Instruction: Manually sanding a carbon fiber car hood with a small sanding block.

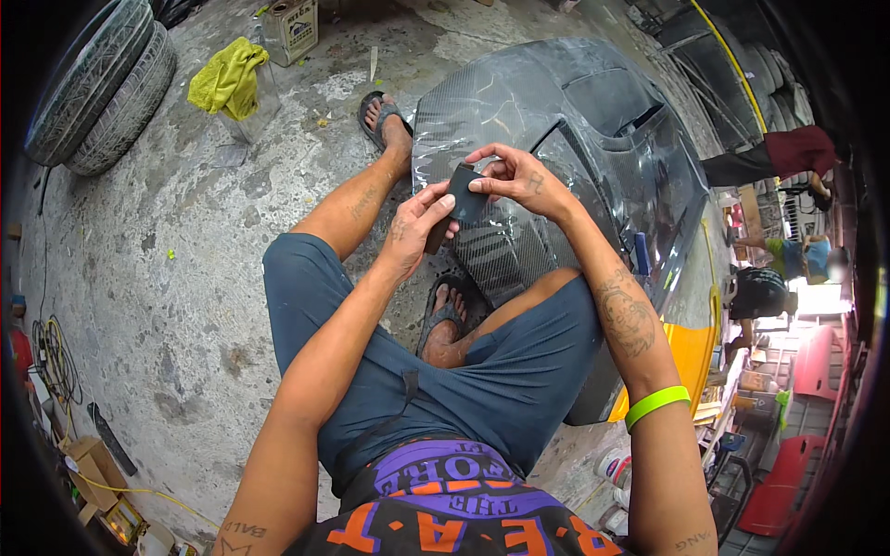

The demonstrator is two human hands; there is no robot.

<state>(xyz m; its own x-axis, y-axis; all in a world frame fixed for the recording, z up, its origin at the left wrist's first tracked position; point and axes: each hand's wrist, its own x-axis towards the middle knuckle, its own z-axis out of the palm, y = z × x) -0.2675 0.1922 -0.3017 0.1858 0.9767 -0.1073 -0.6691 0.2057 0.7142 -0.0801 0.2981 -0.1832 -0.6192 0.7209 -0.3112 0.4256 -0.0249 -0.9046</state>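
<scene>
My left hand (413,225) and my right hand (526,185) meet in front of me, above the near left edge of a dark carbon-fibre car hood (519,111). Between them is a small dark, squarish piece of what looks like sandpaper (467,196). The left thumb presses on its near left side, with the fingers behind it. From the right, my other thumb lies on its face while the fingers curl around the top edge. A brownish strip shows under the left fingers; whether it belongs to the same piece, I cannot tell.
Beyond my left foot, a yellow cloth (228,78) hangs over a clear container beside a metal can (291,31). Stacked tires (125,97) stand at far left. Cables (57,357) and a cardboard box (95,468) lie lower left. Other people (762,295) are at right, near red panels (783,486).
</scene>
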